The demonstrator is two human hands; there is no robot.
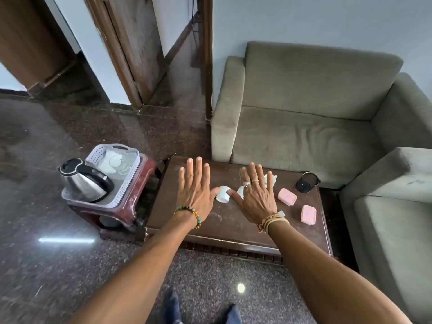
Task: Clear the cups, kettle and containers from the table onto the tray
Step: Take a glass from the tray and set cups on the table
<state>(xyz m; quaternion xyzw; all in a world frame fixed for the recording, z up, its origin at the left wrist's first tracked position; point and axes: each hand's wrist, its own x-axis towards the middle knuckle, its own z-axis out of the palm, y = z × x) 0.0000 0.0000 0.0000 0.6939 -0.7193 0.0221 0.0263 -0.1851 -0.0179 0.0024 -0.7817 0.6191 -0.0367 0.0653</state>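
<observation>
Head view: kettle point(85, 181) and a glass point(118, 163) already sit in the tray point(131, 181). Left on the table point(210, 228): white cup point(223, 194), two pink containers point(287, 196), black cup point(307, 182). Left hand point(195, 190) and right hand point(256, 195) both spread flat, holding nothing, thumbs flanking the white cup.

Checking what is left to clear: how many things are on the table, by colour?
White cups: 3, the last two partly hidden by the right hand
Pink containers: 2
Black mesh holder: 1
Total: 6, not counting a small scrap half hidden by the right wrist.
</observation>
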